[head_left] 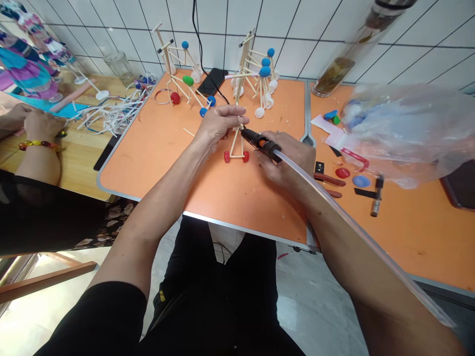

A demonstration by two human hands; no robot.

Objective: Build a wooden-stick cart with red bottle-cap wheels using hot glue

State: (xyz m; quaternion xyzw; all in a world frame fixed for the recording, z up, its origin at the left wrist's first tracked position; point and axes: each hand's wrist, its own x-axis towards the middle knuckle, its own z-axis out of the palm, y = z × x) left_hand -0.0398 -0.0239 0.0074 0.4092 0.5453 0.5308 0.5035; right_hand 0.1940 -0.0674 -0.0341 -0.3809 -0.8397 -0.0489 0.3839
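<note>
My right hand (287, 155) is wrapped round a black glue gun (260, 142), and a long clear glue stick (341, 210) runs out of its back over my forearm. The gun's nozzle points left at the top of a small wooden-stick frame (232, 141). My left hand (222, 123) pinches that frame near its top, the fingertips close to the nozzle. Two red bottle caps (246, 156) sit at the frame's lower ends like wheels. Whether glue is coming out is too small to tell. A loose thin stick (189, 132) lies left of my left hand.
Stick models (256, 69) with coloured caps and a black phone (212, 82) stand or lie at the back. To the right are pliers (330, 179), loose caps (342, 173), a plastic bag (404, 128) and a tall clear tube (339, 69). Another person's hands (40, 126) work at the left table.
</note>
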